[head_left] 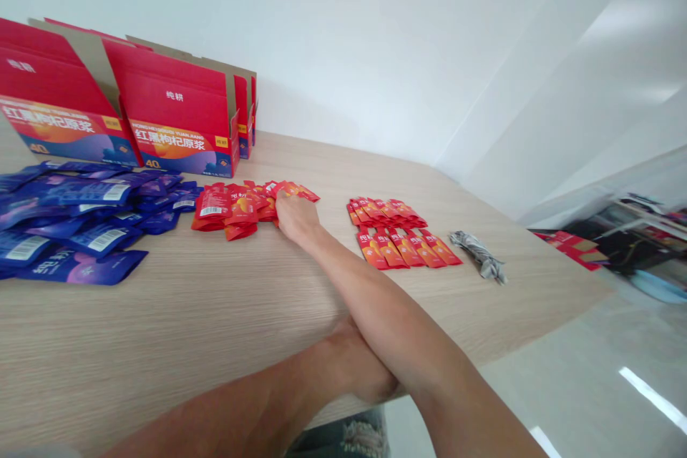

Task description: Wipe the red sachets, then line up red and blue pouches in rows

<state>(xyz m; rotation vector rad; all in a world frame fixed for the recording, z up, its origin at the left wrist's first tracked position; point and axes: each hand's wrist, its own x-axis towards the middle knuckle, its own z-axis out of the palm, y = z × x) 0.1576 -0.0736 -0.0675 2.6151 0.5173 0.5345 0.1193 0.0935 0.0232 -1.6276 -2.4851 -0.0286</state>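
My right hand [295,218] reaches far across the wooden table [177,329] to a loose pile of red sachets [230,209]. Its fingers are curled on a sachet at the pile's right edge. My right forearm crosses over my left hand [357,365], which lies at the table's near edge. The left fingers are hidden under that forearm. To the right of the pile, two neat rows of red-orange sachets [402,236] lie flat and overlapping.
A large heap of blue sachets [80,222] covers the table's left side. Open red cartons [177,114] stand against the white wall behind it. A crumpled grey wrapper [479,255] lies right of the rows. The table's right edge drops to a glossy floor.
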